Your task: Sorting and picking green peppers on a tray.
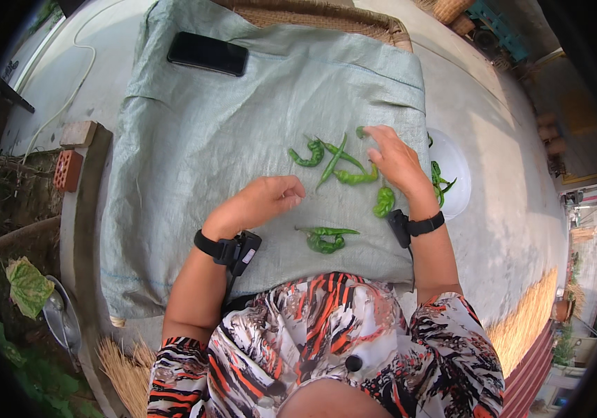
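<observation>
Outdoors, peppers [356,178], green sheet [208,146], concrete ground [507,181]

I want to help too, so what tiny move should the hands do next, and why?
I'd guess the right hand should pinch the farthest green pepper on the grey-green sheet: its fingertips are right by it, though whether they grip it is hard to tell. The left hand looks empty and is farther from that pepper.

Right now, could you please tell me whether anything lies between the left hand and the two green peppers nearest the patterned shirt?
Nothing visible does: only the grey-green sheet shows between the left hand and the two peppers.
</observation>
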Demonstrator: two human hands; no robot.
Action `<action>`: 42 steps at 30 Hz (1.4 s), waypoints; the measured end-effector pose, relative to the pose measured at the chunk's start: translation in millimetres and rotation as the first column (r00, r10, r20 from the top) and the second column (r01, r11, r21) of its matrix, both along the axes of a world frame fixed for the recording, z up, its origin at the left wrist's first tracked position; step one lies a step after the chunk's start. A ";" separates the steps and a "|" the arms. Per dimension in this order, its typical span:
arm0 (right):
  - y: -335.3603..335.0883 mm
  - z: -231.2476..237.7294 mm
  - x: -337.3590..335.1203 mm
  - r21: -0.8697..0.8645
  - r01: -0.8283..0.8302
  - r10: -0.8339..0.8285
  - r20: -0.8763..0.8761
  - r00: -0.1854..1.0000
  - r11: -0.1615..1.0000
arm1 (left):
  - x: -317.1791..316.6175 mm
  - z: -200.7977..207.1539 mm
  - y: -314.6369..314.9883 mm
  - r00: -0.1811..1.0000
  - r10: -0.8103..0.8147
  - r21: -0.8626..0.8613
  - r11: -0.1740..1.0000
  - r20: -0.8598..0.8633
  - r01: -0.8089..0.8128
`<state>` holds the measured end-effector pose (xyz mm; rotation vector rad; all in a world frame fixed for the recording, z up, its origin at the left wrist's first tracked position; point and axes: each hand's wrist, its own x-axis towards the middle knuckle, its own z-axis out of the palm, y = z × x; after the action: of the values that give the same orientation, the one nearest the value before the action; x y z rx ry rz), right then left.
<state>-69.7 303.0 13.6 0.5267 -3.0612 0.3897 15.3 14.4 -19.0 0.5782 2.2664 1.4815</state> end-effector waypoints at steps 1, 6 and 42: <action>2.0 -9.3 -10.0 0.045 -0.067 0.069 -0.049 0.996 0.997 | -1.7 0.4 1.6 1.000 -0.018 -0.010 1.000 -0.026 0.018; -7.4 -24.1 -32.6 0.123 -0.146 0.155 -0.065 0.986 0.982 | -1.7 -7.1 1.1 0.999 -0.033 0.012 0.999 -0.042 0.034; -67.7 -21.9 77.5 -0.809 0.383 0.428 0.568 0.703 0.446 | 0.0 17.0 8.3 0.998 0.059 -0.086 0.995 -0.005 -0.059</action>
<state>7.8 235.2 -8.3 0.3539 -2.6222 2.6171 15.4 22.7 -2.0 0.4924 2.3547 1.4030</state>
